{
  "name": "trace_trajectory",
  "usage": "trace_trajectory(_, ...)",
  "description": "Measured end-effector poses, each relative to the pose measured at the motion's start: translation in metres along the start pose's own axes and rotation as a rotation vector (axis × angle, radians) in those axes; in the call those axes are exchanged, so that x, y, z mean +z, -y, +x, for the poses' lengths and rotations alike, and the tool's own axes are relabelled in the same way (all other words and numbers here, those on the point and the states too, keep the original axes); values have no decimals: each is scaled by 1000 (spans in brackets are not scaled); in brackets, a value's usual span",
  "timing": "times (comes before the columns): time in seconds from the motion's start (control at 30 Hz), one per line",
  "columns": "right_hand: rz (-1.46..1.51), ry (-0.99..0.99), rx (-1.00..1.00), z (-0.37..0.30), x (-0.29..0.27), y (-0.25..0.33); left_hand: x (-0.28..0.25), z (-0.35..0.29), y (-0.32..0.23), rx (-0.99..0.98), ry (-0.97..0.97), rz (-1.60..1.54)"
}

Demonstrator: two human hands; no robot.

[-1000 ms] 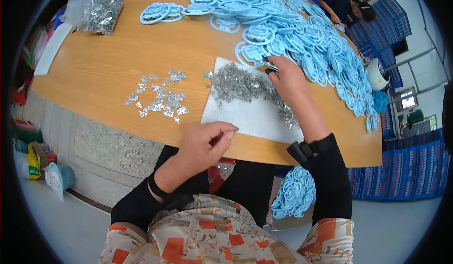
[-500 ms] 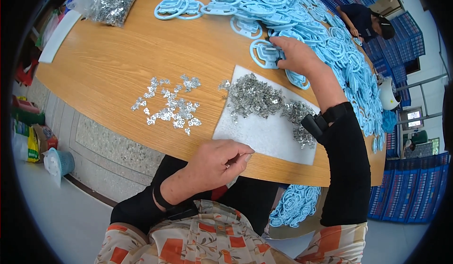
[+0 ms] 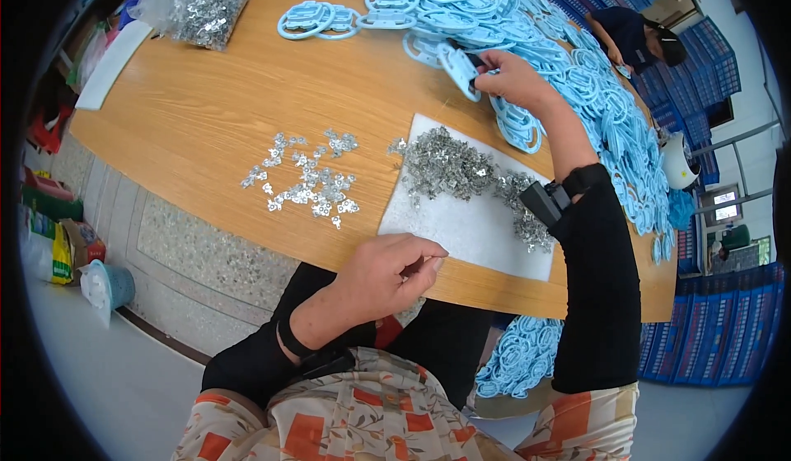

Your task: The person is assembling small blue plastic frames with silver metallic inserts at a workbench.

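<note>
My right hand grips a light blue oval plastic frame by its right side, tilted up on edge at the near side of a big pile of such frames. Dark pads cover some of its fingertips. Close to the table's front edge, my left hand is closed, thumb and forefinger pressed together. What it pinches, if anything, is too small to make out. Beyond it lies a white foam sheet with a heap of small silver metal clips. More loose clips are scattered on the wood to the left.
A clear plastic bag of clips stands on the wooden table at the far left, near a white strip. More blue frames fill a container below the table edge. Another person works at the far right, by stacked blue crates.
My right hand has lifted the blue frame from lying flat to a steep tilt. My left hand keeps its pinch in nearly the same place. The whole view has shifted slightly.
</note>
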State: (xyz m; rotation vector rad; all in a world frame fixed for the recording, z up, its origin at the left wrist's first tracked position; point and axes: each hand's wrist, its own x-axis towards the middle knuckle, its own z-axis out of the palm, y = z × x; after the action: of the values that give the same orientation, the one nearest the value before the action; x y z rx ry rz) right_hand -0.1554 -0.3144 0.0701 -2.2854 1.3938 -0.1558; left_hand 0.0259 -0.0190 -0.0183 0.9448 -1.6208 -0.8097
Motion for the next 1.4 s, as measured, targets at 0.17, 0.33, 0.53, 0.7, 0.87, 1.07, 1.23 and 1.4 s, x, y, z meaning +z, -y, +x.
trace_trajectory(0.17,436,-11,66,-53,-9,43,-4,-9,2,-136,1,-131)
trace_trajectory(0.33,52,-212,-213,-148,24,83,-5,-10,13,-262,-79,-412)
trace_trajectory(0.53,-168,-269,-305,-235,74,108,-9,4,-9,-500,-230,-982)
trace_trajectory(0.7,66,-449,-198,-272,92,99,-5,-10,-1,-576,-78,-864)
trace_trajectory(0.87,627,-462,33,-300,114,59,1,-18,-7,-622,-30,-939)
trace_trajectory(1.07,952,-442,157,-311,126,63,13,-25,-14,-617,29,-954)
trace_trajectory(1.23,1052,-343,207,-314,122,59,22,-28,-24,-673,71,-929)
trace_trajectory(1.4,1154,-249,176,-316,125,46,27,-28,-22,-661,116,-887)
